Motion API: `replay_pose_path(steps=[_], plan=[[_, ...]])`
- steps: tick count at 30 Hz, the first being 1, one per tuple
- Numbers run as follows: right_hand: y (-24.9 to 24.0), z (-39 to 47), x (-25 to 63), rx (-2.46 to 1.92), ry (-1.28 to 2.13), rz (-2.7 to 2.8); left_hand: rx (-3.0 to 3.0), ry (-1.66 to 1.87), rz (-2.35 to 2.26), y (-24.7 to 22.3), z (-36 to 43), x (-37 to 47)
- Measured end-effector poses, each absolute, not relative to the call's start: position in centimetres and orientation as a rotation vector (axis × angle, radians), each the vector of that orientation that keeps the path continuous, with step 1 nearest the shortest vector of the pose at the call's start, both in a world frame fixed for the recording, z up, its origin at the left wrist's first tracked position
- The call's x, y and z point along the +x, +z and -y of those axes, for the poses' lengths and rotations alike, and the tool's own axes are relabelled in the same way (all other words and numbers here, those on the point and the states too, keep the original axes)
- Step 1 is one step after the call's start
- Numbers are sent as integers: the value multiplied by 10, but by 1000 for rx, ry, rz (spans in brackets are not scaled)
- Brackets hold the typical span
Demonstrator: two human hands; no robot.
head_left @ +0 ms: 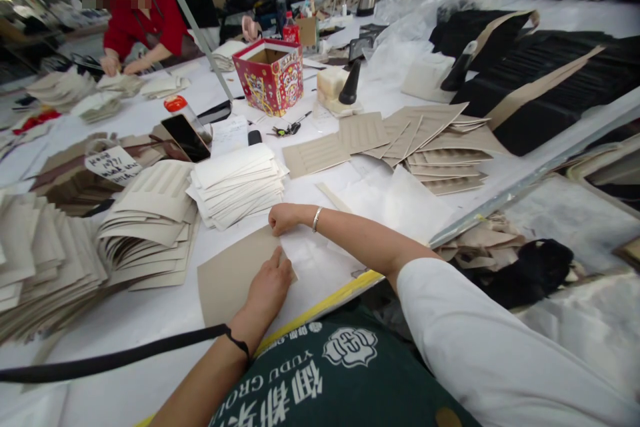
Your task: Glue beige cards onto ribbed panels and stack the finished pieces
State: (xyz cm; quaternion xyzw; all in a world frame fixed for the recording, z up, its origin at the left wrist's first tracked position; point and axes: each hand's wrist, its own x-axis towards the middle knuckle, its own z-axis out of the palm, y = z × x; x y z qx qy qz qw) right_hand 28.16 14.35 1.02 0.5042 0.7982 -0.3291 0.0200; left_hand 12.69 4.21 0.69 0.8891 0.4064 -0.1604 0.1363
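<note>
A flat beige panel (230,273), of leather-like or card-like sheet, lies on the white table in front of me. My left hand (270,283) rests on its right part, index finger stretched along the surface and nothing in its grasp. At the panel's far right corner, my right hand (285,219) is closed with its fingers curled under. What it pinches, if anything, is hidden by the hand. Just beyond sits a stack of white sheets (237,180). A black strap (115,353) runs across the table to my left wrist.
Stacked beige panels (150,213) stand on the left, and more ribbed panels (425,140) lie at the right. Farther back are a red patterned box (270,77), a phone (185,137) and black pieces (545,80). A person in red (145,27) works across the table.
</note>
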Motion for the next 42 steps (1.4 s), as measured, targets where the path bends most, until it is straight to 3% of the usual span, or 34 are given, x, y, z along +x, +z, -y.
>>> replay_pose_path(steps=[17, 29, 32, 38, 42], plan=[[12, -163, 282, 1596, -1076, -2437, 2445, -564, -1196, 10, -55, 134], [17, -157, 274, 1568, -817, -2478, 2485, -526, -1183, 11, -54, 136], [15, -146, 278, 1712, -728, -2501, 2476, -404, -1115, 13, -55, 129], [4, -61, 286, 1989, -709, -2777, 2546, 233, -1044, 2, -29, 73], [-17, -1, 277, 1840, -649, -2919, 2706, 142, -1074, -16, 1, 51]])
